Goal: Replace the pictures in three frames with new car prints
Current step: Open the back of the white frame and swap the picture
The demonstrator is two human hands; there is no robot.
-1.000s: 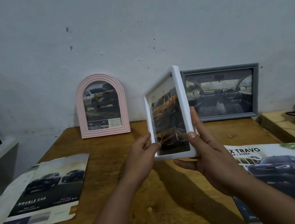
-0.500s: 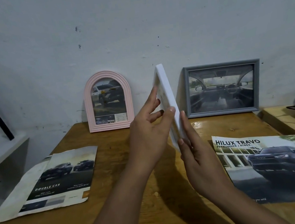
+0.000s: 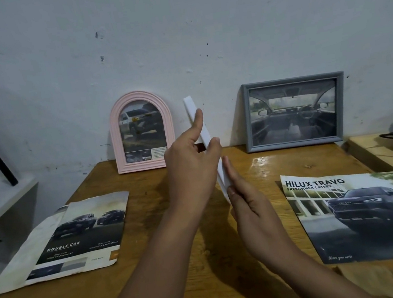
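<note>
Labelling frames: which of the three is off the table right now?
The white frame, held edge-on between left hand and right hand. The pink arched frame and grey frame lean on the wall.

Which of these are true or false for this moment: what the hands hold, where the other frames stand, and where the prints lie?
1. Both hands, left hand and right hand, hold the white frame edge-on to the camera. True.
2. The pink arched frame lies flat on the table. False: it stands against the wall.
3. The grey frame shows a car interior. True.
4. The Hilux Travo print lies left of the hands. False: it lies to the right.
</note>
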